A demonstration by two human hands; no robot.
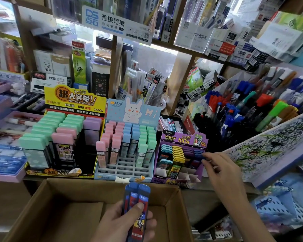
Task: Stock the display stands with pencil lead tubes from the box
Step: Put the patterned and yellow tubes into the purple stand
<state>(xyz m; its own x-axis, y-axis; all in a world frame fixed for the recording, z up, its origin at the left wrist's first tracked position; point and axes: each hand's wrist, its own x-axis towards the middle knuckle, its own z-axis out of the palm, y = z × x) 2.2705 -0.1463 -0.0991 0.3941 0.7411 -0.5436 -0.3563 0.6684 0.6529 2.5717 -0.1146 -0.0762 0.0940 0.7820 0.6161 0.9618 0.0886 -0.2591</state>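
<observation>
My left hand [122,222] grips a small bunch of blue-capped pencil lead tubes [136,196] upright over the open cardboard box [59,191]. My right hand [220,172] reaches to the right edge of the purple display stand [182,137], and its fingertips pinch the cap of a blue lead tube [200,156] in the rightmost column. That stand holds teal, yellow, purple and blue tubes, with open slots in front. Left of it are a light blue stand [122,170] with pink, blue and green tubes and a yellow-and-black stand [73,98] with larger cases.
Shelves crowded with stationery boxes rise behind the stands. A rack of pens and markers [243,109] stands at the right, above a slanted scribble pad [269,147]. Purple trays [5,175] of pens lie at the left. A blue perforated basket [283,206] sits low right.
</observation>
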